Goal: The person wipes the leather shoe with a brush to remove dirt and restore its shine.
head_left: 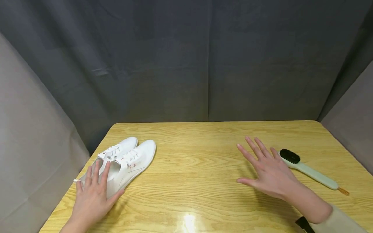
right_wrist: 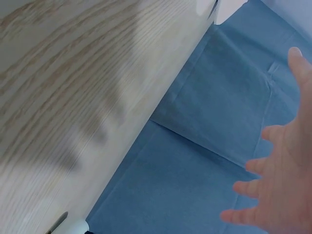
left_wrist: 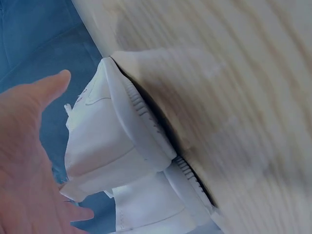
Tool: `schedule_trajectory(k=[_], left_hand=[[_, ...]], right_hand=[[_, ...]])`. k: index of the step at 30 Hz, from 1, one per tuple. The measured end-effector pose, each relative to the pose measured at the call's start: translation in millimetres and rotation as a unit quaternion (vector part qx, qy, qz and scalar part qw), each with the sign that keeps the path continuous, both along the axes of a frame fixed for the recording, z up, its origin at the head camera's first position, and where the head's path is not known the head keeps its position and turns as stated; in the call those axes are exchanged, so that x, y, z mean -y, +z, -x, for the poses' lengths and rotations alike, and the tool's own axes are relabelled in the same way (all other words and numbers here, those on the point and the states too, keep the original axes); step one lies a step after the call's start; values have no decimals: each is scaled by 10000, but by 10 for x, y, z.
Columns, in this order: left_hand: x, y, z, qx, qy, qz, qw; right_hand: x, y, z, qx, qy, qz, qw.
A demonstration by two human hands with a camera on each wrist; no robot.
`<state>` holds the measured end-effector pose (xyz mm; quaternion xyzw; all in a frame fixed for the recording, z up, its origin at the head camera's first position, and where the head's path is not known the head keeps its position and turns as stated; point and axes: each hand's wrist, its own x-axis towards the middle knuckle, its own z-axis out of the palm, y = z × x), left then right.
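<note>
"Where are the white shoes (head_left: 132,170)?"

"At the left of the wooden table (head_left: 186,171), standing on their soles side by side, toes pointing away and to the right. Red letters (head_left: 132,166) mark the side of the nearer one, and both have white laces (head_left: 130,157)."

"And the left hand (head_left: 94,197)?"

"Palm down by the heels, fingers apart, thumb out to the side. From above, the fingertips overlap the shoe openings; the left wrist view shows the palm near the heels, but I can't tell whether any finger touches them."

"What about the right hand (head_left: 271,174)?"

"Raised above the table, well apart from the shoes, its fingers spread wide. A pale sleeve (head_left: 338,221) covers the forearm, with a dark strap (head_left: 304,223) beside it."

"Anything near it?"

"A pale green brush (head_left: 313,174), just beyond the little finger, lying aslant with its black bristles (head_left: 289,156) up and a brownish loop (head_left: 344,191) at the handle's end."

"And around the table?"

"A dark grey curtain (head_left: 169,64) behind, and light cloth (head_left: 29,145) hanging at both sides."
</note>
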<state>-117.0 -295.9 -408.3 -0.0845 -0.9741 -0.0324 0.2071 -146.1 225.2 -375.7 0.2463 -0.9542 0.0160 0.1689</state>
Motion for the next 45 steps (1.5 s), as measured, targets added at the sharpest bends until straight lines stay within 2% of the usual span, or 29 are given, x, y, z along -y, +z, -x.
schedule_trajectory(k=[6, 12, 19, 25, 28, 32, 34, 42, 45], left_hand=[[45, -23, -11, 9, 148, -29, 9999], [90, -75, -25, 188, 218, -46, 9996], [97, -99, -7, 379, -10, -77, 9993], [60, -87, 2, 497, -527, -190, 9972], [21, -78, -7, 701, -715, -400, 9942], [-38, -65, -7, 1009, -754, -675, 9897], [-58, -66, 7, 1062, -733, -795, 9884], [-59, -92, 74, 1060, -605, -1057, 9869], [-52, -89, 85, 931, -603, -1083, 9879]], right_hand=[[28, -3, 23, 210, 5, -35, 9998], [53, -1, 35, 359, -15, -87, 9993], [23, 3, 29, 416, -104, -144, 9990], [-71, 9, 23, 425, -242, -135, 9987], [-113, -3, 8, 475, -301, -128, 9983], [-171, -20, -15, 522, -366, -61, 9979], [-208, -29, -22, 533, -387, -31, 9978], [-399, -59, -62, 438, -474, 6, 9979], [-474, -61, -68, 354, -446, 18, 9984]])
